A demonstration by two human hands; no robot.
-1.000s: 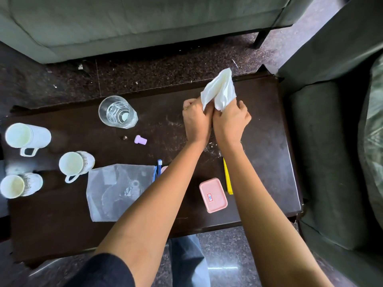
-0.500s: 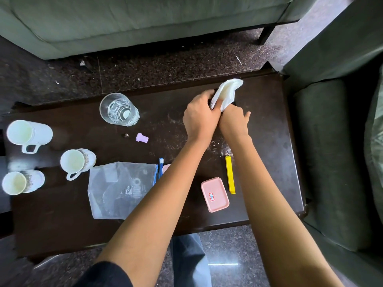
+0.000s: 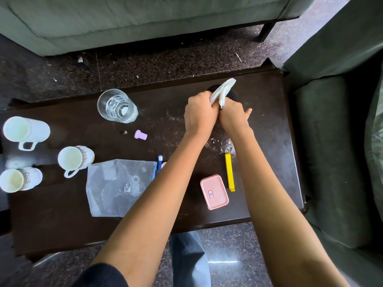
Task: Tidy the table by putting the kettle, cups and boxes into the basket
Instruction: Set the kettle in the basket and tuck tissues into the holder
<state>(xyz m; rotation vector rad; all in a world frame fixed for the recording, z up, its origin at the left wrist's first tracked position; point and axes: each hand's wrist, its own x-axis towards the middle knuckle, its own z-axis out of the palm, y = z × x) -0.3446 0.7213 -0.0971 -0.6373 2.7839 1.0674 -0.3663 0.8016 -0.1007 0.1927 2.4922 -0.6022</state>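
Clutching tissue (image 3: 224,89), left grip (image 3: 199,113), right grip (image 3: 233,117) (touching)

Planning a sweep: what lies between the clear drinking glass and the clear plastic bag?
Head view: a small lilac plastic plug and a tiny dark crumb; nothing else.

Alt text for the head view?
A person's left hand and right hand grip a crumpled white cloth over a dark wooden table. On it: three white ceramic mugs, a clear glass tumbler, a clear plastic bag, a pink lidded plastic box, a yellow plastic stick.
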